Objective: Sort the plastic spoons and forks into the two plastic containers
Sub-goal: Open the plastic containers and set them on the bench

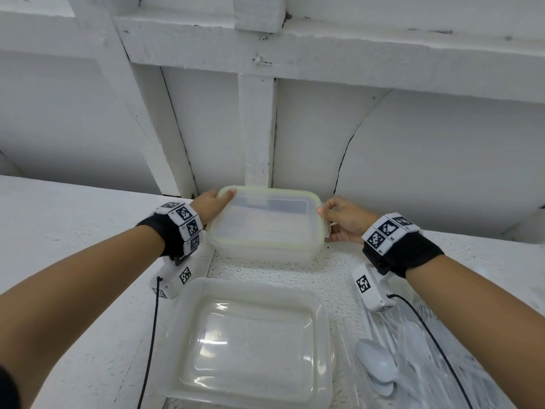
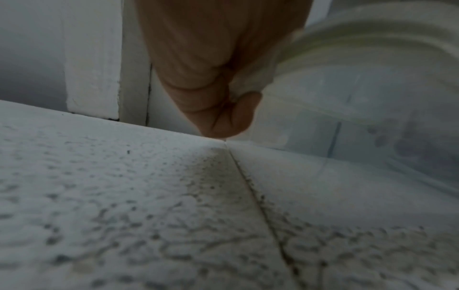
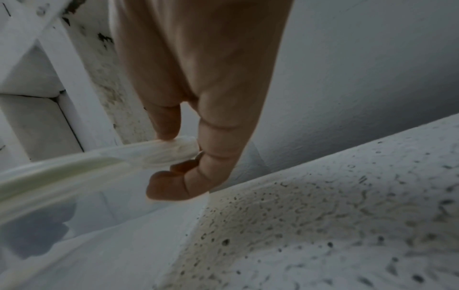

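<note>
A clear plastic container (image 1: 265, 255) stands at the back of the white ledge, under a lid (image 1: 265, 219) with a pale green seal. My left hand (image 1: 224, 199) grips the lid's left end, thumb on top. At the lid's right end my right hand (image 1: 324, 214) pinches the side flap (image 3: 171, 153). In the left wrist view my curled fingers (image 2: 223, 109) hold the left flap (image 2: 250, 82). I cannot tell whether the lid is seated or slightly raised. A second clear container (image 1: 250, 343) sits open and empty nearer me. White plastic spoons (image 1: 374, 364) and forks (image 1: 427, 317) lie heaped at the lower right.
The rough white ledge (image 1: 73, 231) runs left and right, with a joint line beside the containers. A white framed wall (image 1: 256, 128) rises directly behind the far container. Black cables (image 1: 150, 335) hang from both wrist cameras, the right one crossing the cutlery.
</note>
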A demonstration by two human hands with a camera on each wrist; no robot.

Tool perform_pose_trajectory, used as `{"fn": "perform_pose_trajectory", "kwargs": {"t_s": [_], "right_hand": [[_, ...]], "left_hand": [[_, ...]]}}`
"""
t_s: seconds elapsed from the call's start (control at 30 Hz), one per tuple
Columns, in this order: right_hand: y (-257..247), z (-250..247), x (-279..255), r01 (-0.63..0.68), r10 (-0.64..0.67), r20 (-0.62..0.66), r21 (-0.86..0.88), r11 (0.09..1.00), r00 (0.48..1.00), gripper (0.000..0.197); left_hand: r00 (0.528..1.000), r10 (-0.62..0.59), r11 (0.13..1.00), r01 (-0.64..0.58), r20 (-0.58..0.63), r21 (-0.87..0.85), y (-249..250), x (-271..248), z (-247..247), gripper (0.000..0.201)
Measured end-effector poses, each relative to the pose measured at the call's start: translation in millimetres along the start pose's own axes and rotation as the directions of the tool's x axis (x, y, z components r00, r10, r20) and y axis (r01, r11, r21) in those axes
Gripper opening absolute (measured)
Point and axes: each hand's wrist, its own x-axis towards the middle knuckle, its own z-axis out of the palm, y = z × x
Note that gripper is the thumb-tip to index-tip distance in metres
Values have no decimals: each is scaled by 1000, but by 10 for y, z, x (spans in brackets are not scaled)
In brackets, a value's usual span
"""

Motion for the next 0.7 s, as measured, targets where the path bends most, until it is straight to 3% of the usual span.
{"fn": "perform_pose_trajectory", "kwargs": {"t_s": [0.2, 0.33, 0.5, 0.63, 0.7], "right_hand": [[4, 27, -27, 10, -11, -23, -10, 1000, 1000, 15], [1, 71, -46, 11, -11, -26, 0, 1000, 1000, 16], [-5, 88, -75, 5, -5, -37, -2, 1000, 999, 13], [-33, 137, -151, 1, 0, -44, 10, 1000, 999, 15], [-28, 159, -208, -14, 16, -33, 44, 999, 999, 16]], "left_hand": [[997, 41, 997, -38, -57, 62, -42, 47, 55, 57], [984, 67, 983, -36, -163, 181, -74, 62, -8, 57], [988, 75, 959, -35, -133, 283, -58, 77, -22, 64], [997, -25, 999, 23, -75, -24, -69, 3, -76, 66], [992, -108, 954, 84, -67, -288, -117, -53, -130, 65]]}}
